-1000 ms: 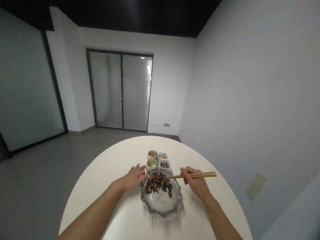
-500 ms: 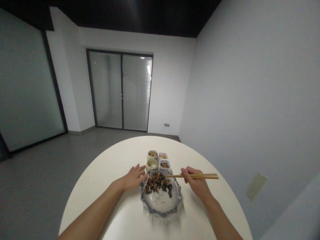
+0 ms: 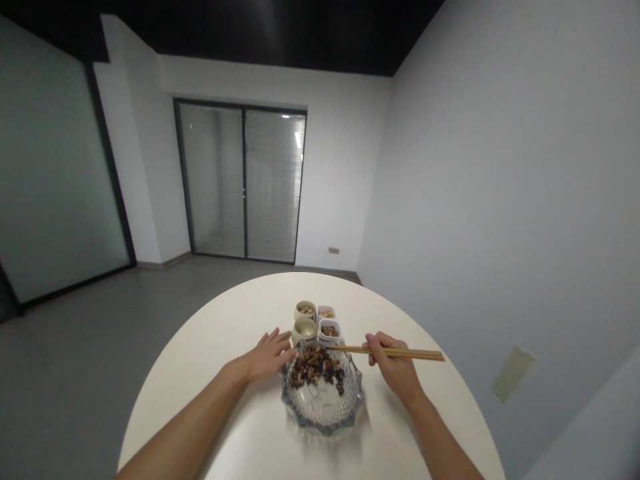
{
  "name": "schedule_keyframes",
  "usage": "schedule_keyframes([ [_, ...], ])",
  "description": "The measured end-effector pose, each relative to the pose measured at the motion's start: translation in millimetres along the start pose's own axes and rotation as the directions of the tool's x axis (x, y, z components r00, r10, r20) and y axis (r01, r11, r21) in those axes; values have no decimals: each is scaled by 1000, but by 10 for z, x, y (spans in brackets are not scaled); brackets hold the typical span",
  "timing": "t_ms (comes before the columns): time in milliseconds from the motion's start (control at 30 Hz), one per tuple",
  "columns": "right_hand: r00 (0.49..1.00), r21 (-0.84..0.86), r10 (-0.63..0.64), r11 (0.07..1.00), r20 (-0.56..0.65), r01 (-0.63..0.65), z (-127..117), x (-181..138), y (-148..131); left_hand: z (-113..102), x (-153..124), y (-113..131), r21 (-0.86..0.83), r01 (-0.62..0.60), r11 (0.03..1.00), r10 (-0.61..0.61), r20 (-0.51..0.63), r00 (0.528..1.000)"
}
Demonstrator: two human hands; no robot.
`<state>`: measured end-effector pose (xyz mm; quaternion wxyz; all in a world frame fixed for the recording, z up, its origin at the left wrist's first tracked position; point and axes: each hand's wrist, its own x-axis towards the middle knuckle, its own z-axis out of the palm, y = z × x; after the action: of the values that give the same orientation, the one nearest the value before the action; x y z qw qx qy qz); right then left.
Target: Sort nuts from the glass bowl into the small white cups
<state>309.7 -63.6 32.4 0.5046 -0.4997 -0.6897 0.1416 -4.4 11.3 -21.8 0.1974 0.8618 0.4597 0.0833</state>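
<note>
At lower centre, your right hand [image 3: 394, 369] is pinching the chopsticks [image 3: 417, 354], tips lying left of its fingers; your left hand [image 3: 270, 355] (fingers spread) is resting at the glass bowl [image 3: 326, 424].

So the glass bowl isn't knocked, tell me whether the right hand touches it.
Apart. The head view shows a strip of white tabletop between the right hand and the rim of the glass bowl.

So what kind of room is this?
Perhaps an office or small meeting room, though I can't be sure. It has glass doors with blinds, a frosted panel at the left, and a round white table.
</note>
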Motion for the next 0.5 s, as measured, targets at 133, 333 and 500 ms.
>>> schedule_keyframes([
  [133,999,39,-20,999,-29,22,58,7,19,-8,1,29,2,11,1000,-11,8,1000],
  [333,992,80,-74,993,-105,83,170,32,1,11,0,41,-10,-1,1000,1,0,1000],
  [500,978,31,-135,989,-156,142,293,75,-16,32,6,49,0,2,1000,-2,-5,1000],
])
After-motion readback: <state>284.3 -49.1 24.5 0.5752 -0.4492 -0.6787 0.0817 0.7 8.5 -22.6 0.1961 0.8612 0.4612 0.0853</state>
